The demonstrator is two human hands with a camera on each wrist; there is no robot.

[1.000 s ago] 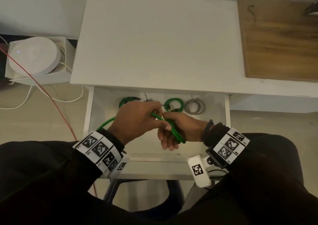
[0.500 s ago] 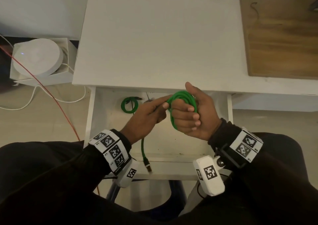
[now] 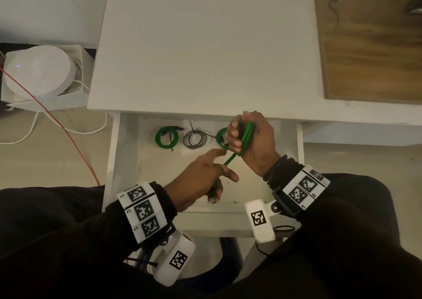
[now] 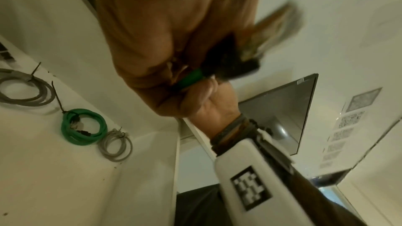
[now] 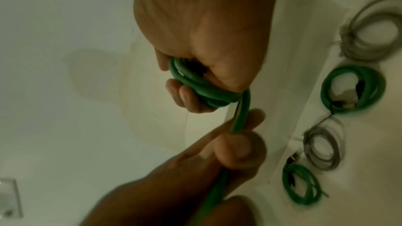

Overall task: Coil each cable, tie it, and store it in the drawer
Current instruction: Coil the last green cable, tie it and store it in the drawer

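Observation:
My right hand grips a small coil of green cable above the open white drawer. The same coil shows wrapped in that fist in the right wrist view. Its free tail runs down-left into my left hand, which pinches it; the tail's end is hidden under the fingers. At the drawer's back lie tied coils: a green one, a grey one and another green one partly behind my right hand. The left wrist view shows a further small grey coil.
The white desk top lies beyond the drawer, with a wooden board at its right. On the floor at left stand a round white device in a box, a red wire and a white cord.
My right hand has turned and stays up near the desk edge with the coil. My left hand dropped down and back along the tail, which now runs taut between the hands.

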